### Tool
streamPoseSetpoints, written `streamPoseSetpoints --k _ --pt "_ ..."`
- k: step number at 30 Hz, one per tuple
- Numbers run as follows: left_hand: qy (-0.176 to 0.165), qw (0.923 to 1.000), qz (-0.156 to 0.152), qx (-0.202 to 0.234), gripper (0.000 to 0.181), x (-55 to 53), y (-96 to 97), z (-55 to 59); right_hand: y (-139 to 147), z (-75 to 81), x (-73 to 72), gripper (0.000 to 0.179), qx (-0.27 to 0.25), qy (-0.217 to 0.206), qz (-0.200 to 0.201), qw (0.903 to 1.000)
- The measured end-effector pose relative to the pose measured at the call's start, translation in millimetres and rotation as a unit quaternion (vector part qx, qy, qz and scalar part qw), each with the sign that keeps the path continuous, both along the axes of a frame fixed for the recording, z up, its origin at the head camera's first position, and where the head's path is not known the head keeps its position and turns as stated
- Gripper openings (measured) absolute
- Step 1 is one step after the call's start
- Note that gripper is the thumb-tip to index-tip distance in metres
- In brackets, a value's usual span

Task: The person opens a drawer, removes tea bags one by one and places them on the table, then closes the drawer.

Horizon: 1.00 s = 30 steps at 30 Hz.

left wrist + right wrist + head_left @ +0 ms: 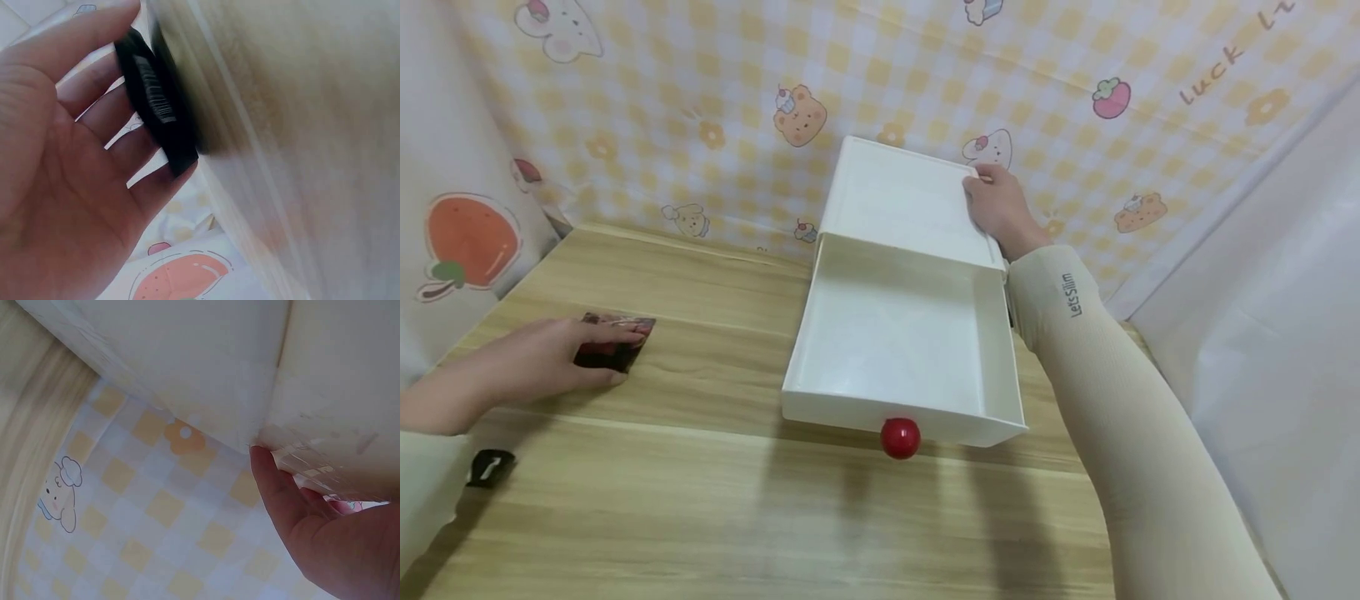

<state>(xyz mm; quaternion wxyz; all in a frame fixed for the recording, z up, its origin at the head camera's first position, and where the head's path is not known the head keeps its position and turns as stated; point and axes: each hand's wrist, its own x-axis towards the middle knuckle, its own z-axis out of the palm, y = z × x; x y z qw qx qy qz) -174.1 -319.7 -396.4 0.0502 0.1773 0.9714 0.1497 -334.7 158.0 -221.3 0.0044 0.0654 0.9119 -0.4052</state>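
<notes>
A white drawer box [910,200] stands against the back cloth, its drawer [887,333] pulled out toward me with nothing inside. A round red knob [900,438] sits on the drawer's front. My right hand [1000,208] grips the casing's back right corner; in the right wrist view the fingers [275,487] bend around its edge. Over on the left, my left hand [553,358] holds a small flat dark packet [613,354] with red print, thumb and fingers at its edges. White printed lines show on the packet [153,94] in the left wrist view.
A wood-grain table [700,500] lies under everything. Behind it hangs a yellow checked cloth [700,100] with cartoon prints, and white cloth walls [1262,292] close off both sides. A black tag [492,468] shows beside the left sleeve.
</notes>
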Motion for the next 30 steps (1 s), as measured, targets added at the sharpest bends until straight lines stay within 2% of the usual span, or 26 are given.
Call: streamPoseSetpoints --k 8,14,19,22,27,30 --pt "-0.018 0.9995 0.017 0.020 0.058 2.1 3.1 0.4 -2 0.1 0.1 0.051 0.001 0.000 -0.002 1.0000" --pt "-0.013 0.9994 0.008 0.031 0.056 2.1 6.6 -0.8 -1 -1.6 -0.2 0.051 -0.001 0.005 0.001 1.0000" --pt "0.003 0.9980 -0.001 0.063 0.053 3.9 12.3 0.8 -1 -2.0 -0.7 0.051 -0.003 0.001 0.000 1.0000" --pt "0.013 0.9972 -0.004 0.074 0.049 6.2 21.0 10.2 -1 -1.0 -1.4 0.051 0.001 0.000 -0.003 1.0000" --pt "0.018 0.9979 0.002 0.062 0.044 15.3 46.4 36.9 -1 0.6 -2.4 0.051 0.000 -0.002 -0.007 1.0000" --pt "0.021 0.9984 -0.005 0.053 0.035 22.9 65.5 50.9 -1 0.6 -2.7 0.051 -0.002 -0.004 -0.007 1.0000"
